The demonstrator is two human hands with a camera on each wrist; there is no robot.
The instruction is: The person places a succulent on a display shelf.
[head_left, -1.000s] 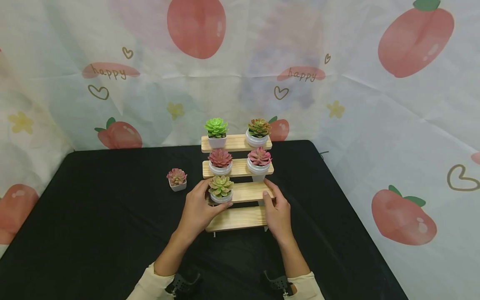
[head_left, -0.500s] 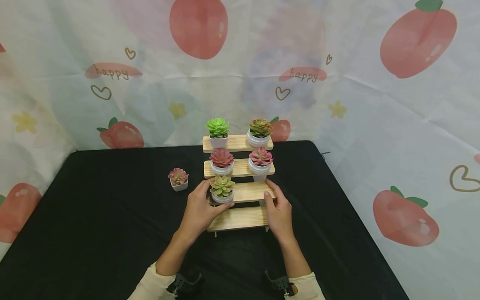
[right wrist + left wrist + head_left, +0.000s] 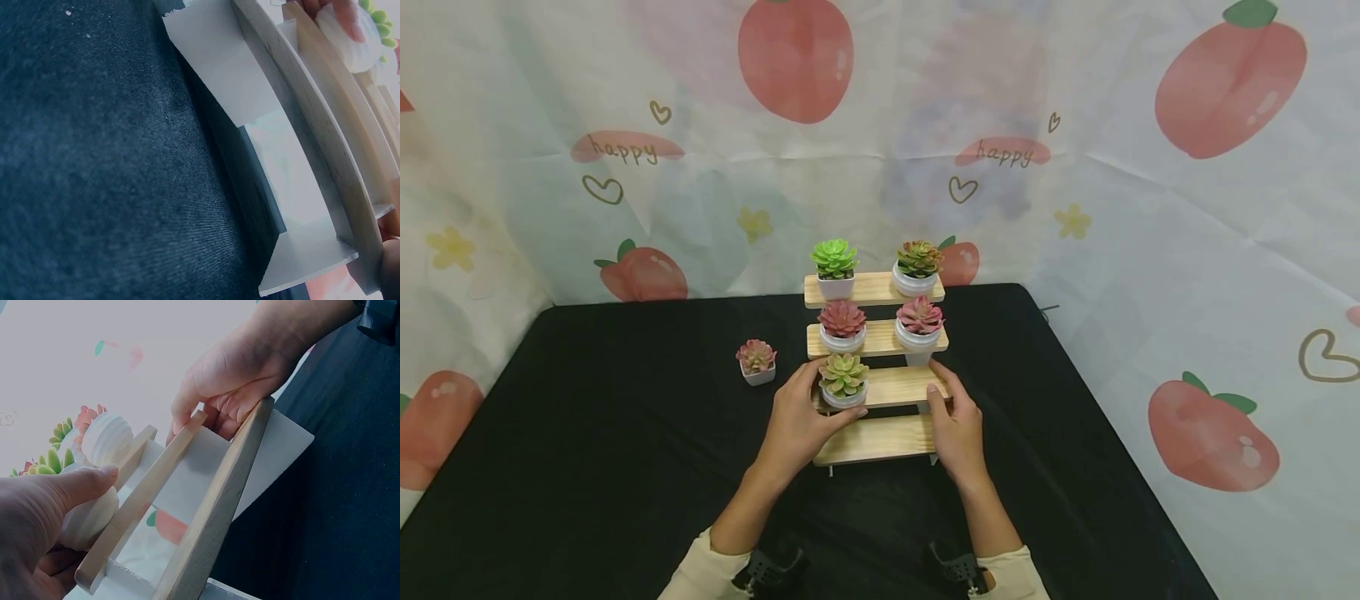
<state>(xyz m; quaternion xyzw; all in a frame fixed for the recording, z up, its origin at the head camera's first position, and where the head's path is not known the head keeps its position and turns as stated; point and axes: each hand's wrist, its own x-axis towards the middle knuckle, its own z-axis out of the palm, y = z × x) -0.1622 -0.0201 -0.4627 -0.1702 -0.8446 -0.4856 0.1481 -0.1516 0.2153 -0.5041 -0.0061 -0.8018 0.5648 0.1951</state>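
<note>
In the head view a tiered wooden display stand (image 3: 898,386) stands on a black cloth. My left hand (image 3: 796,423) curves its thumb and fingers around the white round pot of a yellow-green succulent (image 3: 842,375), at the left end of the third board from the top. The left wrist view shows the thumb across that pot (image 3: 94,515); the other fingers are partly hidden. With the right hand (image 3: 958,427) I pinch the right end of the same board. Two reddish-pink succulents (image 3: 842,321) sit on the board above. The top board carries a bright green succulent (image 3: 834,260) and a green-brown one (image 3: 919,260).
A pink succulent (image 3: 757,360) in a square white pot stands on the black cloth (image 3: 625,433), left of the stand. Behind and to the right hangs a pale backdrop (image 3: 880,183) with peach prints. White side supports (image 3: 219,56) hold up the boards.
</note>
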